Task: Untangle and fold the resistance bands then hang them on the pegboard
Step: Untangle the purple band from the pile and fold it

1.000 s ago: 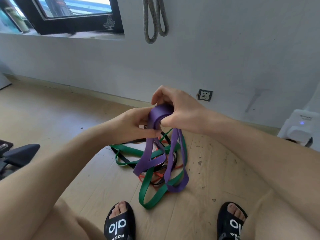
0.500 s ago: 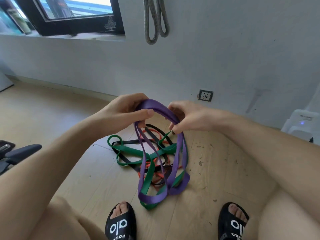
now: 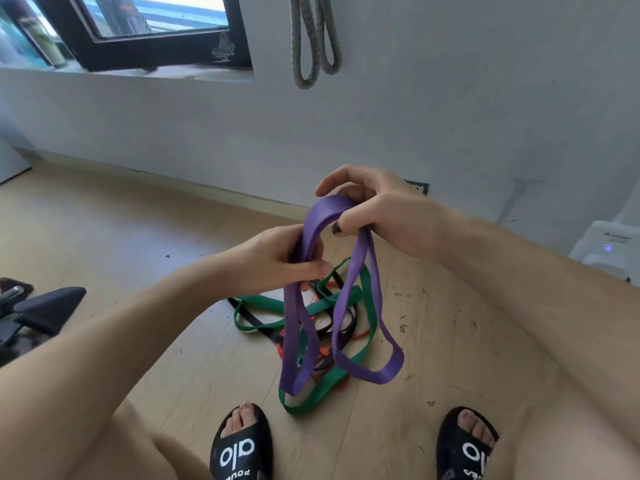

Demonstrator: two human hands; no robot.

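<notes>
1. Head view shows both our hands raised over the wooden floor [image 3: 121,237], sharing one purple band [image 3: 360,289].
2. Our left hand [image 3: 277,261] curls its fingers and thumb around one run of the purple band, gripping it firmly.
3. Our right hand [image 3: 374,209] sits higher and nearer the wall, fingers bent over the band's top fold, thumb pinching it from below.
4. From our hands the purple band hangs in two long loops, their bottoms dangling above the pile.
5. On the floor between our sandals [image 3: 239,448] and the wall lies a tangle: a green band [image 3: 311,396], a black band [image 3: 256,320] and an orange band [image 3: 282,351], crossing each other.
6. A grey rope [image 3: 311,39] hangs looped on the wall [image 3: 450,98], beside the window [image 3: 145,29].
7. A white device [image 3: 609,244] stands at the floor's right edge.
</notes>
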